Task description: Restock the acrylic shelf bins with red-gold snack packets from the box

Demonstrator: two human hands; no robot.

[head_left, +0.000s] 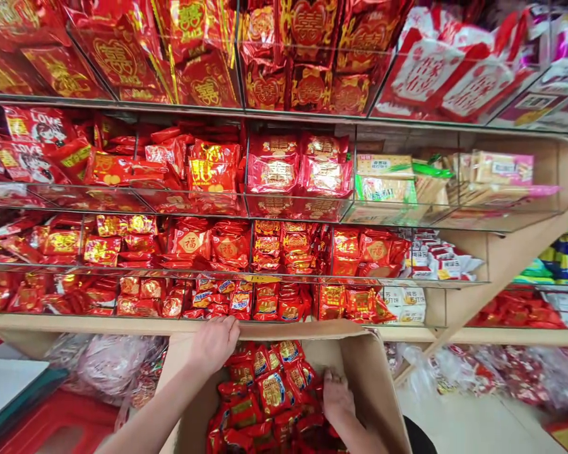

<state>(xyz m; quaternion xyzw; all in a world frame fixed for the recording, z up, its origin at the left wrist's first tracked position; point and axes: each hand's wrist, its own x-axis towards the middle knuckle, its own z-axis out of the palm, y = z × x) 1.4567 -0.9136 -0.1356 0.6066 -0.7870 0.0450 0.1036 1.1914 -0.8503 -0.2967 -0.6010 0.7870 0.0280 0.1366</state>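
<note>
An open cardboard box (381, 384) stands in front of me, filled with small red snack packets (272, 391) with gold and blue labels. My left hand (216, 343) grips the far rim near its left corner, fingers folded over the edge. Inside the box on the right, my right hand (337, 396) reaches down beside the packets, near the inner wall. Its fingers are curled and pressed together; whatever lies under them is hidden.
Shelves with clear dividers (246, 113) hold rows of red and gold packets. Pale cracker packs (385, 183) lie on the middle shelf at right. Bagged goods (118, 362) sit below the lowest ledge (99, 325). A red plastic stool (71, 422) stands at lower left.
</note>
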